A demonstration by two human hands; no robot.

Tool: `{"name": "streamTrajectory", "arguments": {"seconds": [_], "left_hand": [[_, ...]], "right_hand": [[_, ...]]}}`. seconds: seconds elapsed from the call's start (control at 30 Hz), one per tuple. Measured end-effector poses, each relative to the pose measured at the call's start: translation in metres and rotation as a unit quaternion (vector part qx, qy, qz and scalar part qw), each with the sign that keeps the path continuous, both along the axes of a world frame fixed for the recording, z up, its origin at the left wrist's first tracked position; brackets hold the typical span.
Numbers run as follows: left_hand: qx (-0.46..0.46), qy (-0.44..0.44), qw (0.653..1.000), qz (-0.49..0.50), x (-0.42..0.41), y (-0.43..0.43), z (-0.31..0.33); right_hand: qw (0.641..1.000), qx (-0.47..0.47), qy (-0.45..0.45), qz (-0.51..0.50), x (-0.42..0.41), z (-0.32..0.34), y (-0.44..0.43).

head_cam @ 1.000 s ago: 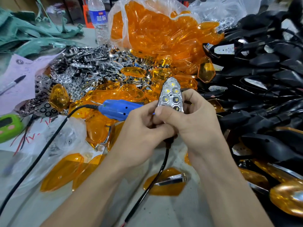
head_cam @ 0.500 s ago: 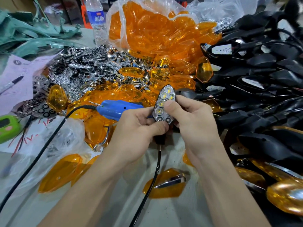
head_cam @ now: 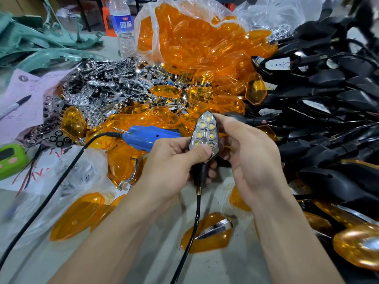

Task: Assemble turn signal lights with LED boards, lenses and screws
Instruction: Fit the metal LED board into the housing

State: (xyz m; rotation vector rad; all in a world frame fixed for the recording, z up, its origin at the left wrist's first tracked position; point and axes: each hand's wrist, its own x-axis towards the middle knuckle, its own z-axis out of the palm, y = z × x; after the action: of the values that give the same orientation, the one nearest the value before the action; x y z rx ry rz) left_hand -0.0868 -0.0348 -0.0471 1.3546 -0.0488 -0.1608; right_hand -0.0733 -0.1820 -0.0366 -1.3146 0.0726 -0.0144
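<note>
Turn signal light (head_cam: 204,136) held upright above the middle of the desk (head_cam: 215,267), pointed end up, chrome honeycomb reflector face turned to the camera. Left hand (head_cam: 170,160): grip closed on the lower part of the light, thumb laid across the bottom of the reflector face, fingers curled behind. Right hand (head_cam: 246,158): grip closed on the light's right edge, fingertips wrapped over near the tip. Black cable (head_cam: 195,218) seen hanging from the stalk under the light and trailing toward the near edge. Blue electric screwdriver (head_cam: 147,137) lying just left of the left hand on loose amber lenses. Clear bag of amber lenses (head_cam: 194,37) noted behind, pile of chrome reflectors (head_cam: 106,87) to the rear left, heap of black housings (head_cam: 328,119) along the right. Water bottle (head_cam: 123,27) standing beside the bag; marker pen (head_cam: 15,106) on pink paper at far left
</note>
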Motion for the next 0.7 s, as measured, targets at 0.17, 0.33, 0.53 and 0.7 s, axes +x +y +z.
{"name": "streamTrajectory", "arguments": {"seconds": [0.17, 0.33, 0.53, 0.7], "left_hand": [[0.027, -0.014, 0.999, -0.008, -0.003, 0.001, -0.001], [0.068, -0.061, 0.996, 0.005, -0.004, 0.000, -0.002], [0.117, -0.075, 0.990, -0.001, 0.000, 0.003, -0.006], [0.121, -0.081, 0.989, -0.016, -0.001, 0.005, -0.005]], "right_hand": [[0.999, -0.010, -0.019, 0.038, 0.001, -0.003, -0.002], [0.997, -0.010, -0.083, 0.002, 0.001, -0.001, 0.006], [0.986, -0.047, -0.156, -0.017, 0.003, -0.002, 0.007], [0.979, -0.105, -0.169, -0.042, 0.001, -0.002, 0.009]]}}
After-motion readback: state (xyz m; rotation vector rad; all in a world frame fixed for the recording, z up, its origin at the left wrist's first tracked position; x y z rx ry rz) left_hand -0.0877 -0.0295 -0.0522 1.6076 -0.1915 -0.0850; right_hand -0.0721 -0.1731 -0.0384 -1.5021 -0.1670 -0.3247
